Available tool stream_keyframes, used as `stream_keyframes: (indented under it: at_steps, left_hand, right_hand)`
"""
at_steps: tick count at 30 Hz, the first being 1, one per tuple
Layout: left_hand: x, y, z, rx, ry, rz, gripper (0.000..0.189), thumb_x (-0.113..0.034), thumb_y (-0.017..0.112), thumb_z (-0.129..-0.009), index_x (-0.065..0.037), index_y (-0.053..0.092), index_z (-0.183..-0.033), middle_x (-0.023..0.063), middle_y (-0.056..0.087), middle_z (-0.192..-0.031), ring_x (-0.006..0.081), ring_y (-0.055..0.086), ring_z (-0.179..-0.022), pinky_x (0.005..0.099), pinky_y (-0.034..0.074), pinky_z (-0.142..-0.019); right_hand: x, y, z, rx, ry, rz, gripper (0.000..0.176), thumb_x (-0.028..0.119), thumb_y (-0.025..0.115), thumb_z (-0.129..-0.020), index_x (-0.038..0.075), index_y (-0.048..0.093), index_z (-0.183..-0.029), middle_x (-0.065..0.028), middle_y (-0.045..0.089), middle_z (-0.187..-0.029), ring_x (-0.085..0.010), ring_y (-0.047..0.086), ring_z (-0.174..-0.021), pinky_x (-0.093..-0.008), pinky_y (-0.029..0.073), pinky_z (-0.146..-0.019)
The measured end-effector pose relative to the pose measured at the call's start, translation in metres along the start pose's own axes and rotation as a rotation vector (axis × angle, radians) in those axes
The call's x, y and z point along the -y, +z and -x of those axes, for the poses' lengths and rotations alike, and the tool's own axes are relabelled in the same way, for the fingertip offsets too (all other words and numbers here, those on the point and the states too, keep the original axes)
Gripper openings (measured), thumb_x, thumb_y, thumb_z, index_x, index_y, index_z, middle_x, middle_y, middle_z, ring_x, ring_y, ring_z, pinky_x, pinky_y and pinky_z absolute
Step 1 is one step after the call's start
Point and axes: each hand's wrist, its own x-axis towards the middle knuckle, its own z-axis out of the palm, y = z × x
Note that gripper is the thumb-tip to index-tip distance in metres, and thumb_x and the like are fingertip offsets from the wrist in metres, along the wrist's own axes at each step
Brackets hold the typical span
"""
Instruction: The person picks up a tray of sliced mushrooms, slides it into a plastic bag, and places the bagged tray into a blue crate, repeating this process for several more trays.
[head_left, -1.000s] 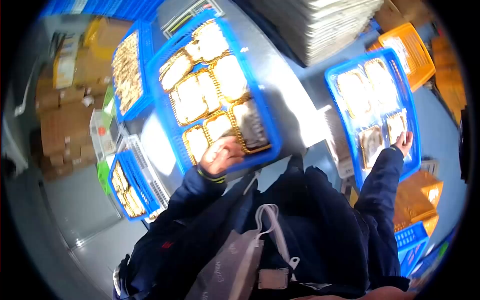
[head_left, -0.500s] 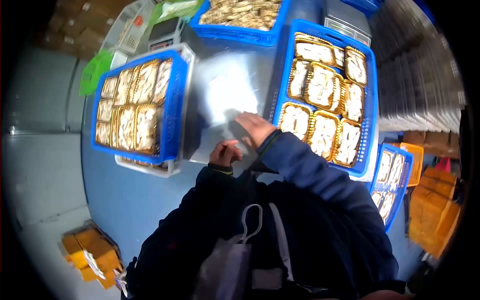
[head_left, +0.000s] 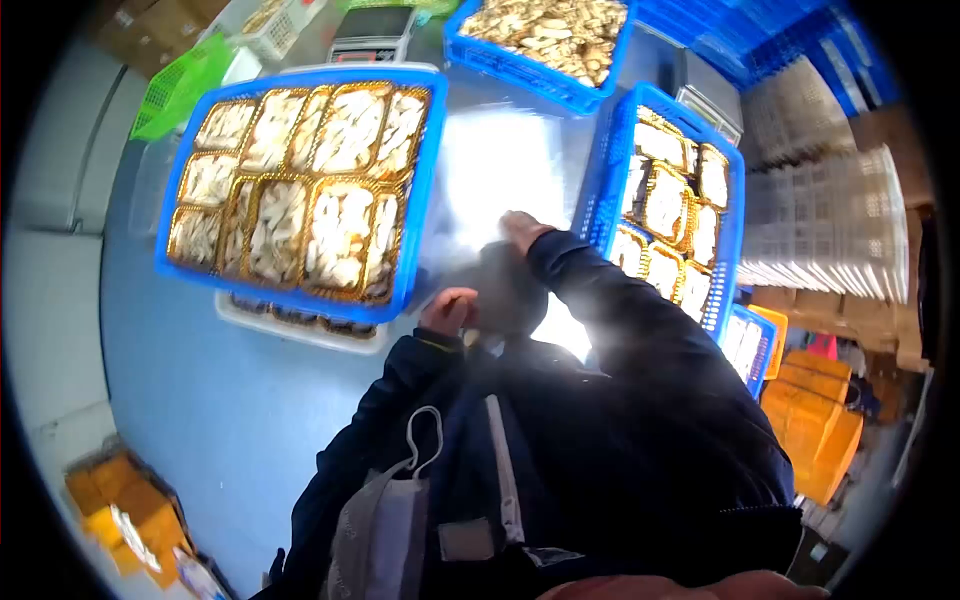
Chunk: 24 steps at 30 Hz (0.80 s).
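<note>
Between two blue crates, both my hands are over a shiny metal table (head_left: 500, 165). My left hand (head_left: 450, 311) is near my body, its fingers curled, beside the lower right corner of the left crate (head_left: 405, 240). Whether it holds anything small cannot be made out. Further forward, my right hand (head_left: 523, 230) is near the tabletop, blurred, with its fingers partly hidden. The left crate is full of gold-edged trays of pale sliced food (head_left: 345, 235) and rests on a white crate (head_left: 300, 335). Similar trays (head_left: 665, 205) fill the right crate (head_left: 725, 235).
A blue crate of loose pale pieces (head_left: 545, 85) stands at the back, between a scale (head_left: 372, 42) and another scale (head_left: 712, 112). Stacked white trays (head_left: 825, 230) rise at the right. A green basket (head_left: 180, 88) sits back left; cardboard boxes (head_left: 815, 415) lie lower right.
The view has shifted, and the left crate looks larger and nearer. My right hand has drawn away from the right crate's trays in view; my left fingers look more curled.
</note>
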Motion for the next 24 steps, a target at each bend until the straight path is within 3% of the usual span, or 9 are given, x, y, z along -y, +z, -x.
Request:
stream_keyframes:
  at_steps: [1,3,5,6,9,13,14,20,24]
  left_hand:
    - [-0.003,0.004,-0.007,0.015,0.092,-0.046,0.017,-0.014,0.047,-0.087,-0.005,0.054,-0.1,0.0075,0.058,-0.076,0.0141,0.056,-0.065,0.0266,0.048,-0.06]
    - [-0.002,0.011,-0.031,0.016,0.162,-0.254,0.017,-0.014,0.051,-0.085,-0.005,0.056,-0.099,0.0068,0.059,-0.077,0.0124,0.056,-0.067,0.0252,0.048,-0.061]
    - [-0.011,0.029,-0.052,-0.069,0.428,-0.564,0.021,-0.011,0.057,-0.08,-0.007,0.058,-0.101,0.0083,0.058,-0.085,0.0164,0.058,-0.072,0.0243,0.048,-0.062]
    - [-0.029,0.041,-0.058,-0.095,0.544,-0.716,0.023,-0.01,0.058,-0.079,-0.007,0.058,-0.102,0.0092,0.058,-0.088,0.0181,0.058,-0.073,0.0248,0.048,-0.063]
    - [-0.047,0.06,-0.084,-0.16,0.776,-1.009,0.036,-0.018,0.065,-0.073,-0.009,0.056,-0.107,0.0126,0.052,-0.104,0.0283,0.051,-0.093,0.0355,0.042,-0.081]
    - [-0.05,0.068,-0.099,-0.106,0.59,-1.235,0.043,-0.025,0.063,-0.073,-0.007,0.053,-0.111,0.0142,0.049,-0.106,0.0332,0.045,-0.098,0.0384,0.037,-0.087]
    - [-0.041,0.063,-0.105,-0.078,0.591,-1.308,0.042,-0.026,0.062,-0.073,-0.008,0.053,-0.11,0.0141,0.051,-0.105,0.0329,0.046,-0.098,0.0386,0.037,-0.087]
    - [-0.049,0.07,-0.107,-0.143,0.473,-1.549,0.012,-0.02,0.057,-0.073,-0.013,0.062,-0.081,0.0125,0.054,-0.087,0.0296,0.051,-0.086,0.0405,0.042,-0.078]
    - [-0.058,0.054,-0.111,-0.196,0.316,-1.677,0.026,-0.02,0.056,-0.074,-0.016,0.057,-0.099,0.0134,0.055,-0.092,0.0307,0.052,-0.083,0.0407,0.043,-0.076]
  right_hand:
    - [-0.004,0.023,-0.006,-0.082,-0.027,0.099,0.041,0.017,0.033,-0.084,0.02,0.041,-0.124,-0.0051,0.038,-0.132,-0.0233,0.037,-0.12,-0.0343,0.033,-0.097]
    - [-0.008,-0.006,-0.024,0.205,-0.11,-0.323,0.038,0.028,0.045,-0.079,0.012,0.05,-0.113,-0.0103,0.055,-0.109,-0.0259,0.056,-0.096,-0.033,0.045,-0.082]
    - [-0.003,-0.008,0.001,-0.116,0.159,-0.181,0.032,0.029,0.046,-0.08,0.012,0.057,-0.104,-0.0101,0.06,-0.101,-0.0279,0.06,-0.084,-0.034,0.047,-0.076]
    - [0.004,-0.076,0.002,0.371,0.235,-0.162,0.028,0.028,0.045,-0.082,0.014,0.06,-0.101,-0.0085,0.059,-0.104,-0.0263,0.059,-0.09,-0.0346,0.046,-0.078]
    - [-0.001,-0.074,-0.006,0.381,0.282,-0.239,0.031,0.028,0.043,-0.083,0.015,0.057,-0.108,-0.0078,0.058,-0.106,-0.0246,0.057,-0.097,-0.0353,0.045,-0.082]
    - [0.009,-0.088,0.018,0.278,0.2,-0.413,0.037,0.04,0.049,-0.078,0.017,0.058,-0.107,-0.0101,0.054,-0.113,-0.0301,0.053,-0.101,-0.0381,0.04,-0.086]
    - [0.011,-0.089,0.018,0.263,0.318,-0.41,0.038,0.038,0.051,-0.077,0.02,0.056,-0.11,-0.0074,0.058,-0.107,-0.0264,0.055,-0.099,-0.0339,0.043,-0.085]
    - [0.014,-0.128,0.054,-0.124,0.157,-0.308,0.021,0.033,0.058,-0.073,0.014,0.056,-0.082,-0.0075,0.061,-0.076,-0.028,0.06,-0.076,-0.039,0.048,-0.062]
    - [0.01,-0.138,0.067,-0.505,-0.079,-0.311,0.022,0.031,0.062,-0.071,0.012,0.052,-0.074,-0.0052,0.058,-0.073,-0.0244,0.059,-0.074,-0.0356,0.047,-0.059]
